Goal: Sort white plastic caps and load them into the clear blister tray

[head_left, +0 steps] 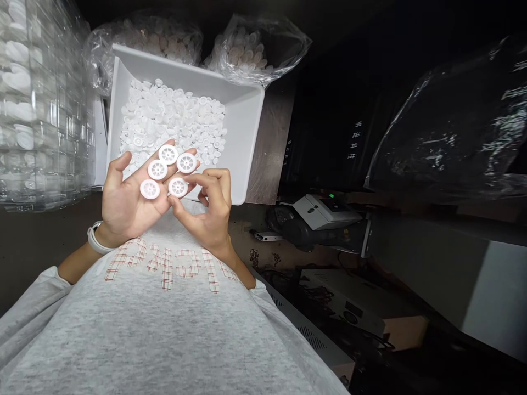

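My left hand (127,208) is palm up, fingers stretched out, and holds several white spoked plastic wheels (157,169) on its palm and fingers. Between the thumb and index finger of my right hand (212,214), one more white spoked wheel (178,187) is pinched at its edge, close over the left fingers. Just beyond both hands stands a white plastic bin (242,120). Many small white plastic pieces (173,118) lie heaped in it, several of them round. My hands hide part of the bin's near side.
Clear bags of white parts (247,52) lie behind the bin. Stacked clear plastic trays (53,115) with white parts rise at the left. To the right are a grey device with a green light (327,211), a dark plastic bag (448,126) and a grey machine box (358,307).
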The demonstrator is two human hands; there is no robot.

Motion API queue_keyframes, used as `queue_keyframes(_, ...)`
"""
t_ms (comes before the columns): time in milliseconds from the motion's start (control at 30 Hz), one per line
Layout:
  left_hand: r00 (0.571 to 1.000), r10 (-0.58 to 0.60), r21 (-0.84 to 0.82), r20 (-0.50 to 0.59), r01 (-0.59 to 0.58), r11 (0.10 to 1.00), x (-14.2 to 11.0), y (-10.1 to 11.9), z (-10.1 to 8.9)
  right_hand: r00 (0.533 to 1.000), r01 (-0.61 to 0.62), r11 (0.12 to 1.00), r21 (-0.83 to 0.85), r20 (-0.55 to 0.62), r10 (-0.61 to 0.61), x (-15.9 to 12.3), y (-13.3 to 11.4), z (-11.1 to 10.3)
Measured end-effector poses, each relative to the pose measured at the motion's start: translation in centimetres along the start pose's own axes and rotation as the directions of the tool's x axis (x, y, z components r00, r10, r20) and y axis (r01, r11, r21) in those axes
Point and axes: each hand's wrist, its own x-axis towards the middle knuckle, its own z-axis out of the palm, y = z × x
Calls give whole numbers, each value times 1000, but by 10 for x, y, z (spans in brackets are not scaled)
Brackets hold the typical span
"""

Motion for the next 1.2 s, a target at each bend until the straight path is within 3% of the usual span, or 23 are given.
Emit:
queue_keyframes(267,1000,-29,-56,3,29,998,1,2,3,999,-38,996,80,-1,38,0,1,2)
queue_keyframes(933,1000,-11,-3,-15,11,1000,2,0,1,1000,-16,1000,20,-26,17,0,3,2)
queue_keyframes(1000,1000,-14,2,-24,14,1000,2,1,1,996,42,997,-69,-80,-48,1,2,1)
queue_keyframes(1067,999,-21,8,-28,21,1000,2,1,1,973,176,964,-199,-112,-201,5,0,2)
queue_keyframes(1200,998,-38,40,-55,40,998,3,1,0,882,443,836,-325,-11,-472,13,-7,8)
